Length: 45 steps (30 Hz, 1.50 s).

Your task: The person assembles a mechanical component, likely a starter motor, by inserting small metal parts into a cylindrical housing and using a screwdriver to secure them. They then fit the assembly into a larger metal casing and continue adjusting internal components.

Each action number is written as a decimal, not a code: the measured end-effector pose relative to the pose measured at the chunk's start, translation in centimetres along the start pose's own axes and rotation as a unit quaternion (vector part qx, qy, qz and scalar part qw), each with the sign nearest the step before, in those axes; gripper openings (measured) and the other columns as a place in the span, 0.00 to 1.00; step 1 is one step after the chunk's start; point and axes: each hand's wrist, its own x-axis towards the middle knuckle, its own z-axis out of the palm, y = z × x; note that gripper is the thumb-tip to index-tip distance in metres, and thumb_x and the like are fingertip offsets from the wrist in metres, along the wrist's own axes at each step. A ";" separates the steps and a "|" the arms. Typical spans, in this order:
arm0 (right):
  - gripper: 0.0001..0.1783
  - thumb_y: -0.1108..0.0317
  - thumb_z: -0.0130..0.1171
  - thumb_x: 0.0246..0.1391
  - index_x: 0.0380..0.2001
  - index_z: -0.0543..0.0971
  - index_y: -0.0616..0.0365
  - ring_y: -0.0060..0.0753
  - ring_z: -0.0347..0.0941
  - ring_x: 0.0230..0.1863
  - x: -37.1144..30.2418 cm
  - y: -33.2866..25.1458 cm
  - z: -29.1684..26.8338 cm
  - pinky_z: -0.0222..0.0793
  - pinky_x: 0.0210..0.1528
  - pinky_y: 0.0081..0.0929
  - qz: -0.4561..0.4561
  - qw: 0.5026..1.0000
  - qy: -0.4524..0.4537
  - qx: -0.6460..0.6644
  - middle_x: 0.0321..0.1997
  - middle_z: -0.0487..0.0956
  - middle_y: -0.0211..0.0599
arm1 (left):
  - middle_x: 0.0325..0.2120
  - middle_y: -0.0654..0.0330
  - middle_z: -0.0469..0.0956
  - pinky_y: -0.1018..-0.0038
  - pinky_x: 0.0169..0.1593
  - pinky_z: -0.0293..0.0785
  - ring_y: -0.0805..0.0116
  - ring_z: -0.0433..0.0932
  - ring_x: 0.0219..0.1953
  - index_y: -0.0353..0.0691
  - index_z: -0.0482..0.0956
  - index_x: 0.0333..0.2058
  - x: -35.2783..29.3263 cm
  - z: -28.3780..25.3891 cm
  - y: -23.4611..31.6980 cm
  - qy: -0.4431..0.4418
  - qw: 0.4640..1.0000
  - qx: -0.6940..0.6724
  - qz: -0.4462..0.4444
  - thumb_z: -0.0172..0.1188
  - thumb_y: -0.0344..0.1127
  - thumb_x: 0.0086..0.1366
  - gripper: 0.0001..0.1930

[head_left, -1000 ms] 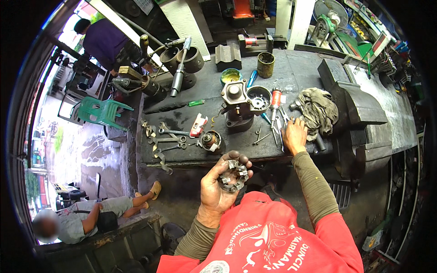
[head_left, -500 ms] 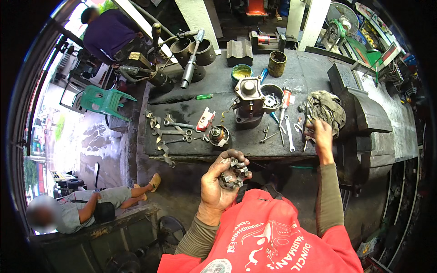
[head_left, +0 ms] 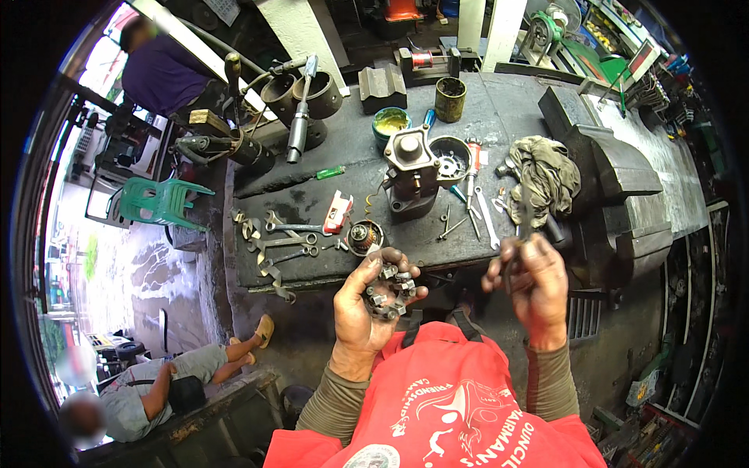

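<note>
My left hand [head_left: 360, 316] is curled round a ring-shaped metal brush holder [head_left: 380, 300] with shiny clips along its rim, held in front of my chest. My right hand [head_left: 540, 285] is raised off the near edge of the bench, its fingers pinched on a thin dark tool [head_left: 525, 212] that points up past the fingertips. Motion blur hides the tool's exact kind. Beyond my left hand, a motor armature with copper windings [head_left: 365, 237] stands on the bench. A grey-green rag [head_left: 546, 175] lies crumpled beyond my right hand.
On the dark workbench [head_left: 312, 183] stand a motor housing [head_left: 413, 183], a grease tub [head_left: 390, 123] and a rusty can [head_left: 450, 100]. Several wrenches [head_left: 292, 240] lie left, another wrench [head_left: 488, 218] right. A heavy vise [head_left: 616, 187] is at right. Two people are at left.
My right hand has come away from the bench beside the rag, toward my body, bringing the thin dark tool with it. My left hand keeps the brush holder nearly in place.
</note>
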 end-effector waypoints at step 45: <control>0.22 0.54 0.63 0.67 0.31 0.84 0.66 0.62 0.80 0.30 0.6 -2.1 5.8 0.73 0.36 0.51 0.238 0.644 -0.277 -0.672 0.25 0.80 0.57 | 0.29 0.64 0.82 0.78 0.33 0.75 0.78 0.78 0.29 0.33 0.84 0.36 0.6 2.9 2.9 -0.020 0.817 0.571 -0.075 0.61 0.35 0.73 0.11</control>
